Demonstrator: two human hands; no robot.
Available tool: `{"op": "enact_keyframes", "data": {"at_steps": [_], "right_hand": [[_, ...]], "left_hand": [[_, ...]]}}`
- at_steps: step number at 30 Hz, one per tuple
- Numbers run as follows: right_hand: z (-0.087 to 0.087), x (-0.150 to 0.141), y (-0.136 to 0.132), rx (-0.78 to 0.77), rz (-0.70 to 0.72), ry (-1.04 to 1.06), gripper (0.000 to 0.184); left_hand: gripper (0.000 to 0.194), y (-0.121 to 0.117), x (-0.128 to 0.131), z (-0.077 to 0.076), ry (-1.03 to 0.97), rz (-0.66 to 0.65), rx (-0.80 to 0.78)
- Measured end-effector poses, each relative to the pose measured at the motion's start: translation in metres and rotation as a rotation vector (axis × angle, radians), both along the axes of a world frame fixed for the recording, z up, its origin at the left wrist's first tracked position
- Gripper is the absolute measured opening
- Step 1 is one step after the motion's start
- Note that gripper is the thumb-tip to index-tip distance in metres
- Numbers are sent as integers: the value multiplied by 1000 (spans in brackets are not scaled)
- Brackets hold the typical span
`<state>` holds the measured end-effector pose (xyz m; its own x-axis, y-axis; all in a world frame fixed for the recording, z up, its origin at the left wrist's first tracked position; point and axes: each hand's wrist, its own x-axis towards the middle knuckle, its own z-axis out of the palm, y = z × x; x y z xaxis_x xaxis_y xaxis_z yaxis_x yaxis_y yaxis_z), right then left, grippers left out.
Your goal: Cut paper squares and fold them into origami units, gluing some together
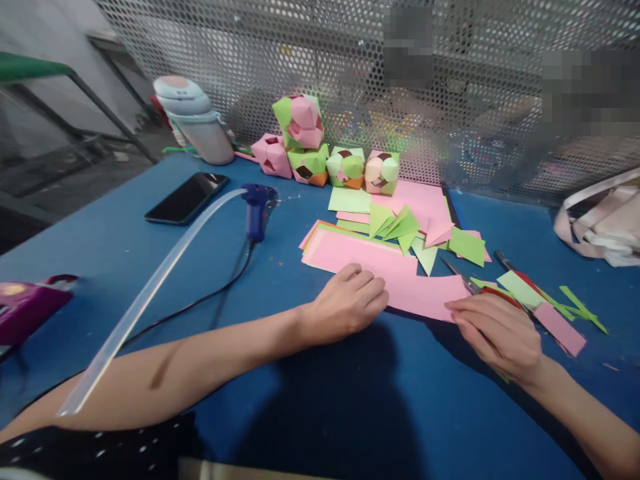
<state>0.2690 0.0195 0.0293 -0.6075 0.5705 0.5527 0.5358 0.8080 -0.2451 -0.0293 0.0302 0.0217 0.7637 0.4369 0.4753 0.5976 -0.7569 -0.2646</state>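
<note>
My left hand (350, 303) rests knuckles up on the blue table (350, 400), its curled fingers pressing the near edge of a pink paper sheet (380, 267). My right hand (495, 330) lies at the sheet's right corner, fingers together and touching the paper's edge. Under that hand sit red-handled scissors (473, 283), whose blades point away to the left. Folded green paper pieces (400, 223) and pink pieces (440, 230) lie just beyond the sheet.
Several pink and green folded paper cubes (320, 143) stand at the mesh wall. A blue glue gun (257, 207) with a long clear glue stick (150, 293), a black phone (187, 198), a white bottle (197, 120), paper strips (560, 313) and a purple object (25, 307) surround me.
</note>
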Motion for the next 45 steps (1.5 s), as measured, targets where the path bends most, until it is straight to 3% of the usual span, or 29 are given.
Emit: {"op": "enact_keyframes", "data": {"at_steps": [3,5,10,13,17,22,26,30,34,38,41,45], "right_hand": [[4,3,1,-183,-208,70,15],[7,-4,6,-384,-311,104,19],[17,-32,10,-1016,-188,158,29],[19,-42,10,-1161,-173,169,22],[20,-38,23,-961,-183,63,20],[24,-30,41,-768,-96,-105,17],[20,-35,44,-610,-16,-175,20],[10,-38,44,-438,-2,-229,20],[4,-35,48,-316,-74,-281,19],[6,-36,42,-135,-122,-181,19],[11,-45,28,-39,-20,-179,20],[12,-55,15,-48,64,-291,29]], "left_hand": [[18,-9,2,6,-50,-118,20],[14,-18,4,10,-72,-222,78],[12,-35,6,15,-87,-416,211],[10,-32,5,13,-85,-459,204],[31,-14,4,7,-283,-348,-89],[32,4,8,-3,-679,110,-624],[27,7,13,-4,-820,198,-1068],[19,6,15,-1,-865,260,-1226],[18,6,16,0,-972,321,-1379],[13,6,18,0,-1064,352,-1464],[13,7,19,-1,-1152,339,-1546],[11,8,17,-1,-1196,311,-1569]]}}
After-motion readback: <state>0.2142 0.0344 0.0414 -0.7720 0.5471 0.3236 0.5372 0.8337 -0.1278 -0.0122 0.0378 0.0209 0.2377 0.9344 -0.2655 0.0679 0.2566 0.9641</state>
